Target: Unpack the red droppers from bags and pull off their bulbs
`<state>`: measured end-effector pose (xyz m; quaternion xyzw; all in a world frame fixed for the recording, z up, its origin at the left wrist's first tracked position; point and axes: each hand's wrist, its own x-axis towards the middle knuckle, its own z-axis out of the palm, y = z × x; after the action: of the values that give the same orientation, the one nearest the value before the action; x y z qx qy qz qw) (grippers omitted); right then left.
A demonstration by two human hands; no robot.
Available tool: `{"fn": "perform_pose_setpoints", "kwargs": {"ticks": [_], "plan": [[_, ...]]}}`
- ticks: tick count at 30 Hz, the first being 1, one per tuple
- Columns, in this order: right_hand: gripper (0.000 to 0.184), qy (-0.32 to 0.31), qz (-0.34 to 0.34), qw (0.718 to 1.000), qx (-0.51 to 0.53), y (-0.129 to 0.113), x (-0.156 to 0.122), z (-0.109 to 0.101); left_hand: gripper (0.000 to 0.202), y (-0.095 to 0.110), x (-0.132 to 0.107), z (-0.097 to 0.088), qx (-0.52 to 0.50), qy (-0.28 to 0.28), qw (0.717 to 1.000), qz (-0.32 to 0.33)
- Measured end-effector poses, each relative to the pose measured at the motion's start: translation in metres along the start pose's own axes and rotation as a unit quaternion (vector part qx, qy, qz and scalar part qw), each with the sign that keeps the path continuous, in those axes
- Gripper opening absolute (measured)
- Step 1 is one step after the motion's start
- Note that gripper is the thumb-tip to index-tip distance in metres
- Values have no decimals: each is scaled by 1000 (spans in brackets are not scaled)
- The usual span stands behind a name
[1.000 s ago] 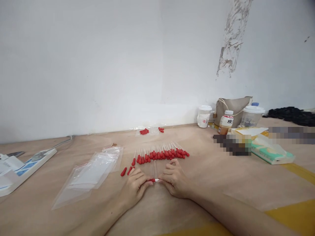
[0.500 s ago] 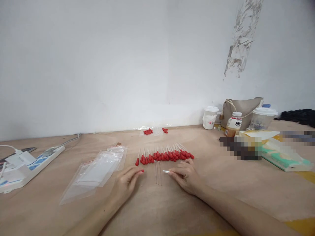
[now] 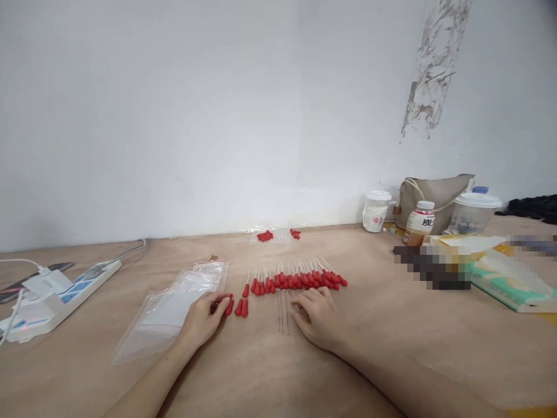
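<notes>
My left hand (image 3: 204,316) is closed in a pinch on a red rubber bulb (image 3: 228,305) at the table. Two more red bulbs (image 3: 242,308) lie just right of its fingertips. My right hand (image 3: 317,316) rests low with bent fingers. A thin glass tube (image 3: 292,295) shows faintly at its fingertips, mostly hidden by the hand. Several slim glass tubes (image 3: 282,313) lie side by side, left of that hand. Beyond both hands stretches a row of droppers (image 3: 300,280), red bulbs toward me and clear stems pointing away.
Clear zip bags (image 3: 169,307) lie left of my left hand. A power strip (image 3: 73,293) with chargers sits farther left. Loose red bulbs (image 3: 264,235) rest on plastic near the wall. At right stand a paper cup (image 3: 376,212), a bottle (image 3: 420,223) and a tissue pack (image 3: 509,281).
My left hand has moved left, uncovering two bulbs, and now pinches a bulb at the table. My right hand has lowered over the tubes; the white tube end at its fingertips no longer shows.
</notes>
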<state>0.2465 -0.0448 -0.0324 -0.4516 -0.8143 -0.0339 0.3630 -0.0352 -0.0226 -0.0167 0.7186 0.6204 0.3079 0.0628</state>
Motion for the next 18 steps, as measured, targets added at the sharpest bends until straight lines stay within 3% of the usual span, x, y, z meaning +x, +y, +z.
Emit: {"fn": "perform_pose_setpoints", "kwargs": {"ticks": [8,18], "plan": [[39,-58,-35,997,24,-5,-1,-9,39,5,-6,-1,-41,-24,999,26],[45,-80,-42,994,68,-4,1,-13,44,-2,-2,-1,-55,-5,998,-11]]}}
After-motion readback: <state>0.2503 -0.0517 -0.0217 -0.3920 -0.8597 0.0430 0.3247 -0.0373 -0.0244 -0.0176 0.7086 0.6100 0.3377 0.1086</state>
